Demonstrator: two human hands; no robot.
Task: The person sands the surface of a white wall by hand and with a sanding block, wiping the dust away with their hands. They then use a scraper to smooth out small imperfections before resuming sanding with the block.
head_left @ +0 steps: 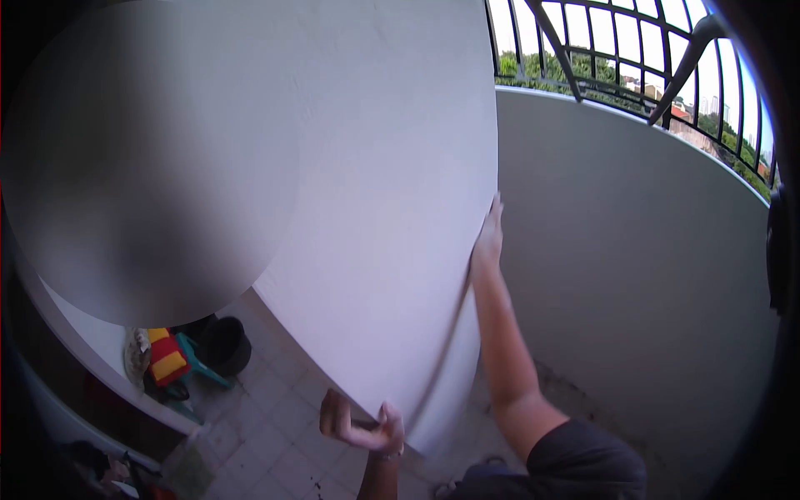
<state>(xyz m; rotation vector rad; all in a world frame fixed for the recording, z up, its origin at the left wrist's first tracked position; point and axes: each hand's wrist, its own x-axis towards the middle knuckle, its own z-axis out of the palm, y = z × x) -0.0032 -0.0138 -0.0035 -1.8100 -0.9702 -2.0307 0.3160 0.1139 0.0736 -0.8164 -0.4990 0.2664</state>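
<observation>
A large, pale white panel (375, 208), perhaps a mattress or a stiff sheet, stands tilted in front of me and fills the middle of the view. Its lower right side bends in a long curved fold. My right hand (490, 237) holds its right edge, fingers stretched upward along the side. At the bottom edge, my left hand (362, 427) has its fingers curled and its thumb up against the panel. The upper left of the panel is hidden by a round blurred area.
A grey balcony wall (633, 217) with a black metal railing (617, 62) runs along the right. On the tiled floor (275, 408) at left are a black bucket (225, 345), a turquoise stool (200, 364) and a red and yellow item (168, 357). A doorway edge (108, 367) lies beyond them.
</observation>
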